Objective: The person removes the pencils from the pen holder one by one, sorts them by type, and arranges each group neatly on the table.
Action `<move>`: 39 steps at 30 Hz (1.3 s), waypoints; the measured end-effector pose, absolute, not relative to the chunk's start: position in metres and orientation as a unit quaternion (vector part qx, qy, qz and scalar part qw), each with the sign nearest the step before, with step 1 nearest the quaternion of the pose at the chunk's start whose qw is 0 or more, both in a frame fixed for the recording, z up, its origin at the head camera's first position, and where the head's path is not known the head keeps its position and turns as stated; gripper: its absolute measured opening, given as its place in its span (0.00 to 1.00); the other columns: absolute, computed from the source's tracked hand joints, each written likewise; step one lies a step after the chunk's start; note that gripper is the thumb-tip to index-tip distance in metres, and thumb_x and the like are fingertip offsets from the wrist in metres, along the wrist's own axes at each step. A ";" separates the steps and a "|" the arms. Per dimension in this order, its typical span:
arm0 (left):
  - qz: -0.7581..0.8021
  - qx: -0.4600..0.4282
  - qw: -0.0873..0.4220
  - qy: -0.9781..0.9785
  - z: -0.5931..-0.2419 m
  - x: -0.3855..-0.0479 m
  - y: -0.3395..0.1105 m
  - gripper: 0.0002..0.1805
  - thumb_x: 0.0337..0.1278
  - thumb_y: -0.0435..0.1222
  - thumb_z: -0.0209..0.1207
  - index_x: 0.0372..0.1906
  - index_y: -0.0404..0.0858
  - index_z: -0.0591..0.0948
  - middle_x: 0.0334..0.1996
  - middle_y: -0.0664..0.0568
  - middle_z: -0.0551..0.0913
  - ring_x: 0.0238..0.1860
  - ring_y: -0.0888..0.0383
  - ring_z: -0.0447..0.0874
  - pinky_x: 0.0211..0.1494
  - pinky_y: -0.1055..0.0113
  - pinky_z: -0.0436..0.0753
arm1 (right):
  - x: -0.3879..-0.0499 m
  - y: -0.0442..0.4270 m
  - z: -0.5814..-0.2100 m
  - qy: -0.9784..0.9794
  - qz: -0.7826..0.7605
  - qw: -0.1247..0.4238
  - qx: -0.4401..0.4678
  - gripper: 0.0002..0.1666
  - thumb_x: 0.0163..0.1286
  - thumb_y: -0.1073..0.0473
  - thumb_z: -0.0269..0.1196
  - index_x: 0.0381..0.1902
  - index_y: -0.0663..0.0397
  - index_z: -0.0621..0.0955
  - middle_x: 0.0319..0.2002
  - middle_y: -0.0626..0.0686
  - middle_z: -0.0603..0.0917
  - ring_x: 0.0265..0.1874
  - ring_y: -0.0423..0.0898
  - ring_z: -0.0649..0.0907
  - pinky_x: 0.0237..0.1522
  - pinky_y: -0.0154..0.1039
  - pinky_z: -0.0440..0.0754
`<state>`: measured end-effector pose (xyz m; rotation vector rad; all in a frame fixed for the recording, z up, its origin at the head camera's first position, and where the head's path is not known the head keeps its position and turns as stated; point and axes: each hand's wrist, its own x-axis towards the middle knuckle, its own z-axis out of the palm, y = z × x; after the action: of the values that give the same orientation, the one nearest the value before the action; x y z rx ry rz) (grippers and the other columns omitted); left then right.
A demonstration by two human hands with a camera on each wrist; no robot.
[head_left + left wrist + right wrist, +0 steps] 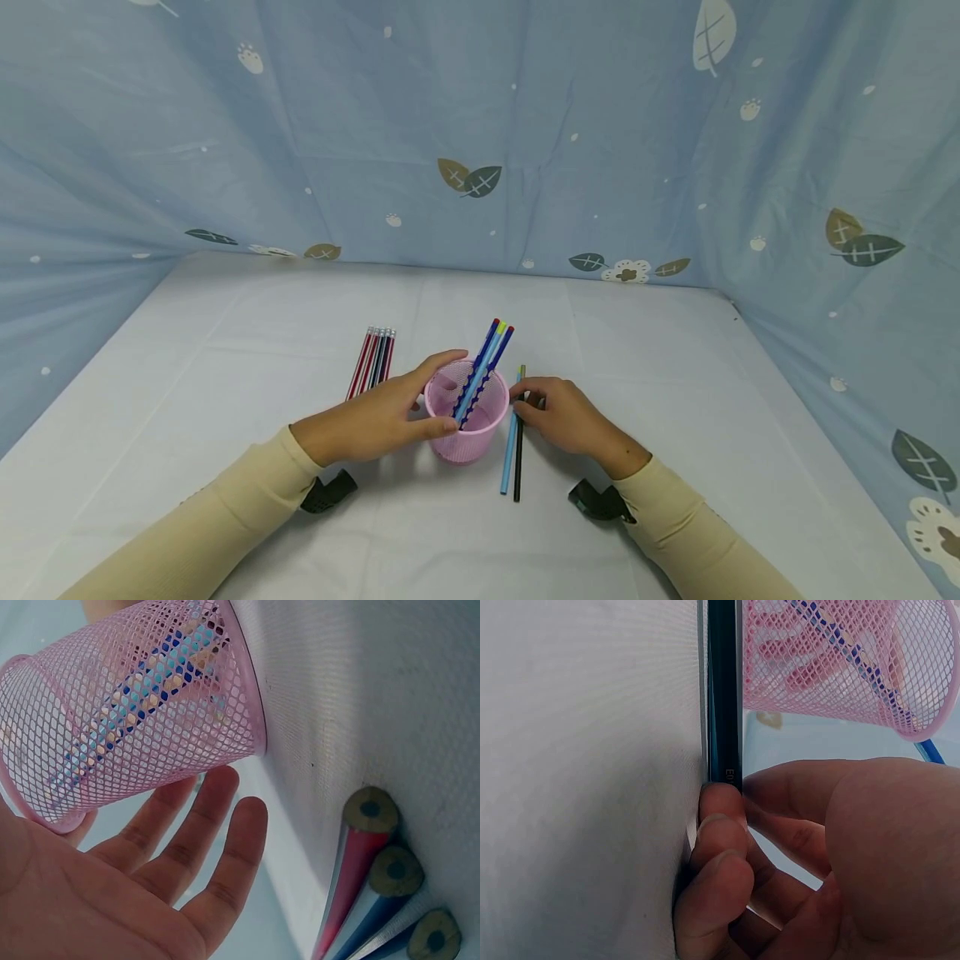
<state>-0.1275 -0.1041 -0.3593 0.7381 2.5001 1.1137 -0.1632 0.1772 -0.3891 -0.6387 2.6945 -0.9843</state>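
Note:
A pink mesh pen cup (465, 446) stands upright on the table. In it lean several blue and light-blue pencils (487, 358) with coloured ends. My left hand (378, 417) holds the cup from the left, thumb at the near rim and index finger along the far side; its other fingers lie beside the mesh in the left wrist view. Right of the cup lie a light-blue pencil (509, 458) and a black pencil (517, 467). My right hand (562, 414) pinches the black pencil near the tabletop; in the right wrist view its fingertips meet the dark shaft (725, 697).
Several striped pencils (372, 360) with metal-banded ends lie side by side left of the cup, partly behind the left hand. The white cloth-covered table (315, 533) meets a blue patterned curtain (375, 125) at the back and sides.

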 end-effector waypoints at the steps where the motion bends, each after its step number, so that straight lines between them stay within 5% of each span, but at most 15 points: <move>1: 0.388 0.257 0.153 0.872 -0.359 -0.127 -0.104 0.44 0.65 0.58 0.59 0.75 0.75 0.44 0.74 0.56 0.65 0.70 0.49 0.71 0.68 0.40 0.71 | -0.163 0.177 -0.389 0.912 -0.333 0.101 -0.216 0.13 0.72 0.61 0.62 0.52 0.50 0.86 0.32 0.47 0.83 0.31 0.43 0.78 0.30 0.34 0.79; 39: 0.394 0.250 0.148 0.872 -0.361 -0.126 -0.102 0.43 0.64 0.58 0.60 0.74 0.78 0.45 0.74 0.58 0.63 0.71 0.50 0.68 0.68 0.38 0.71 | -0.164 0.176 -0.392 0.916 -0.331 0.100 -0.205 0.12 0.72 0.57 0.62 0.51 0.48 0.85 0.30 0.46 0.83 0.27 0.42 0.78 0.26 0.35 0.78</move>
<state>-0.1265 -0.1021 -0.3611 0.7197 2.5074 1.1342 -0.1637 0.1764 -0.3919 -0.6061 2.7072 -0.9791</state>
